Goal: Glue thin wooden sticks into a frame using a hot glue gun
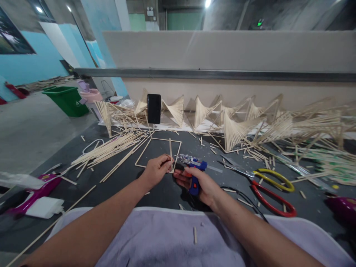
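Note:
My left hand [156, 171] pinches a thin wooden stick [170, 147], which stands upright near the front right corner of a square stick frame [142, 152] lying on the dark table. My right hand [202, 184] is wrapped round a blue hot glue gun [195, 185] with an orange-red trigger. The glue gun's nozzle [183, 158], wrapped in crumpled foil, points left toward the upright stick. Whether the nozzle touches the stick, I cannot tell. A clear glue stick [214, 169] pokes out of the gun's back.
Loose sticks [111, 150] lie in a pile at the left. Scissors [258, 178] with red and yellow handles rest at the right. Twisted stick models [233, 129] line the back, near an upright phone [154, 108]. A purple tool [41, 191] lies far left.

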Motion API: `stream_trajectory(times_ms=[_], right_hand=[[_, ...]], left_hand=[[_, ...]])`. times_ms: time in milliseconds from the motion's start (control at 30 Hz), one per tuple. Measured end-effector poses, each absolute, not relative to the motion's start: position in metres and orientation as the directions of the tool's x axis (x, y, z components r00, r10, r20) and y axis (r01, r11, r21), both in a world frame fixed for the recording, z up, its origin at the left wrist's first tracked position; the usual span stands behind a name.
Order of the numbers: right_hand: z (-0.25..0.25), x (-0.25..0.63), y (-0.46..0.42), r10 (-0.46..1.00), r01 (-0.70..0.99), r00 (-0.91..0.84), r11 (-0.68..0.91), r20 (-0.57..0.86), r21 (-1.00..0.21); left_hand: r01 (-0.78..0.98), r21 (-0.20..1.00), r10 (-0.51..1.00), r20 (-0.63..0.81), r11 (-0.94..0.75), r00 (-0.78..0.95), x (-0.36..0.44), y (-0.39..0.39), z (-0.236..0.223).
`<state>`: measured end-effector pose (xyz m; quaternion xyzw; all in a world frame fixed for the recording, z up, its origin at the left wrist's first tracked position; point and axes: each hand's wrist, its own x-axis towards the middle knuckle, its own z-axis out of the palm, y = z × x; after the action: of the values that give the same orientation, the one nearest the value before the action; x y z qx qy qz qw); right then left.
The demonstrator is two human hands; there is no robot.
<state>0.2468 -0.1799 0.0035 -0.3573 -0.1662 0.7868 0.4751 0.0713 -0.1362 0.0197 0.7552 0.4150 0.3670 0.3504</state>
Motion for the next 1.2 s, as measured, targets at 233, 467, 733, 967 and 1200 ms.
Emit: stream_trajectory(times_ms=[233,467,733,967,1200], right_hand=[[0.0074,0.2463,-0.1801,0.858,-0.624,-0.289,-0.505,-0.424,-0.597],[0.0061,0.2474,-0.1793,0.857,-0.626,-0.3,-0.509,-0.42,-0.591],[0.0052,0.2464,-0.179,0.858,-0.625,-0.284,-0.504,-0.427,-0.596],[0.0032,0.2473,-0.1786,0.862,-0.63,-0.289,-0.498,-0.416,-0.596],[0.0036,0.2477,-0.1786,0.861,-0.627,-0.291,-0.501,-0.417,-0.596]], left_hand=[[0.365,0.842,0.89,0.258,-0.398,0.375,0.072,-0.136,0.0193],[0.388,0.828,0.887,0.252,-0.405,0.387,0.0716,-0.1359,0.02],[0.396,0.818,0.881,0.257,-0.417,0.398,0.0712,-0.1357,0.0219],[0.345,0.864,0.895,0.227,-0.367,0.383,0.0725,-0.1368,0.0229],[0.339,0.858,0.886,0.241,-0.385,0.397,0.0721,-0.1363,0.0224]])
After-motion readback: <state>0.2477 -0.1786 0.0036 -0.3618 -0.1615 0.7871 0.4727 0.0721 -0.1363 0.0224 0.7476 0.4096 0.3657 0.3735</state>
